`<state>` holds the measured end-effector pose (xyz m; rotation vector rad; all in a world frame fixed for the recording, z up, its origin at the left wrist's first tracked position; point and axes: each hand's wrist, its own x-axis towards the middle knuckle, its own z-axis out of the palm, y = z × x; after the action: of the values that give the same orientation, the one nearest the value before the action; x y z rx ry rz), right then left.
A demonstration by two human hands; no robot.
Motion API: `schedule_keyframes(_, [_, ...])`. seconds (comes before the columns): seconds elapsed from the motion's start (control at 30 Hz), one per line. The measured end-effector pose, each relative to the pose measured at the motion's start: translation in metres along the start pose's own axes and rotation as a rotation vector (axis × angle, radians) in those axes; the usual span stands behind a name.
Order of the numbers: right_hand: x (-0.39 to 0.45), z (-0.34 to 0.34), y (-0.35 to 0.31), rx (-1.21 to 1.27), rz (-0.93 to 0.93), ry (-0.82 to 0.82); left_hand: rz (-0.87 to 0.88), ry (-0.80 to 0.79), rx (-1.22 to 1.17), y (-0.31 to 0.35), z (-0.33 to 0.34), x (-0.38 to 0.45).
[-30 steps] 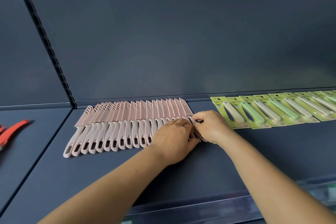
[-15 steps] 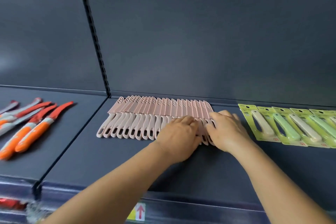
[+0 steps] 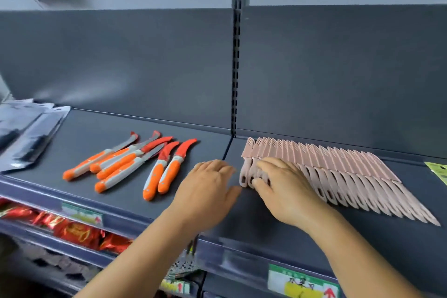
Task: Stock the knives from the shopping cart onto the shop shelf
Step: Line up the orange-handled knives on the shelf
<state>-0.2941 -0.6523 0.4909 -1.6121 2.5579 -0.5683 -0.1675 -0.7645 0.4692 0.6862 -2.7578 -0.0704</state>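
A long overlapping row of pink sheathed knives (image 3: 338, 172) lies on the dark grey shelf (image 3: 121, 133), right of the shelf joint. My right hand (image 3: 285, 191) rests on the handles at the row's left end, fingers laid fairly straight over them and thumb by the handle ends. Just left of the row, my left hand (image 3: 208, 186) lies flat and slightly blurred on the bare shelf, holding nothing. The shopping cart is out of view.
Several orange-handled knives (image 3: 135, 164) lie loose on the left shelf section. Black-packaged knives (image 3: 26, 133) sit at the far left, a green card pack (image 3: 437, 172) at the right edge. A slotted upright (image 3: 235, 68) divides the back panel. Red packets (image 3: 72, 230) fill the shelf below.
The view has swung left. Both hands slid from the right end of the pink row to its left end, and my left hand has come off the knives onto the shelf.
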Motion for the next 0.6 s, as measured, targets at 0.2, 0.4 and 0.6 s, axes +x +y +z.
schedule_keyframes(0.2, [0.035, 0.042, -0.094, 0.052, -0.019, 0.010, -0.021, 0.066, -0.007, -0.100, -0.027, -0.030])
schedule_keyframes(0.4, [0.059, 0.074, -0.159, 0.064, -0.062, -0.046, -0.087, 0.120, 0.057, -0.184, -0.041, -0.050])
schedule_keyframes(0.6, [0.083, 0.098, -0.197, 0.013, -0.188, -0.166, -0.189, -0.069, 0.052, -0.229, -0.037, -0.057])
